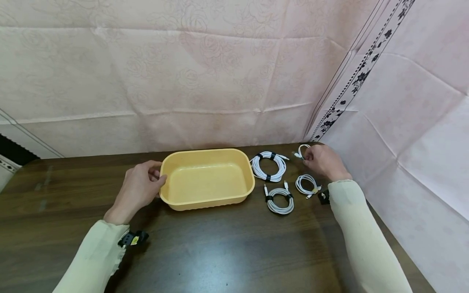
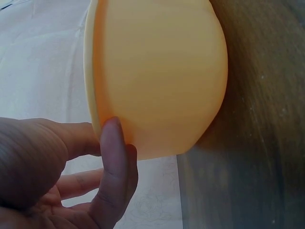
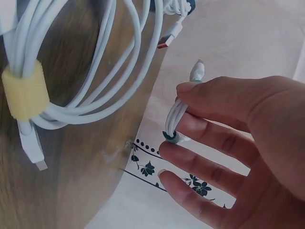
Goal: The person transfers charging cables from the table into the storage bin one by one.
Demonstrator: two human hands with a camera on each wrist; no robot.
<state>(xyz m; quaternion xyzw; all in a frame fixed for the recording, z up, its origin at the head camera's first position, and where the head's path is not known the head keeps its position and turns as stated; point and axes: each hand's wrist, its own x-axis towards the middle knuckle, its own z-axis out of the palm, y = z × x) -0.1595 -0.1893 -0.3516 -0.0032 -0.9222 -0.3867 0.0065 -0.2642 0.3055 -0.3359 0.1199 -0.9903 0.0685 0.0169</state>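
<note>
A yellow plastic basin (image 1: 207,201) stands on the dark wooden table near the wall. My left hand (image 1: 141,185) pinches its left rim, thumb on the inside and fingers outside. At the far right, my right hand (image 1: 324,160) pinches a small coiled white cable (image 3: 177,112) between thumb and fingers, with a green tie showing on it. Below that hand lies another white cable coil (image 1: 307,184) with a yellow tie. Between it and the basin are a large white coil (image 1: 269,167) with black ties and a smaller grey-white coil (image 1: 280,200), also black-tied.
A pale floral cloth (image 1: 190,81) hangs behind the table. Another cloth side (image 1: 421,122) with a black flower border closes off the right. The brown tabletop (image 1: 220,252) stretches in front of the basin.
</note>
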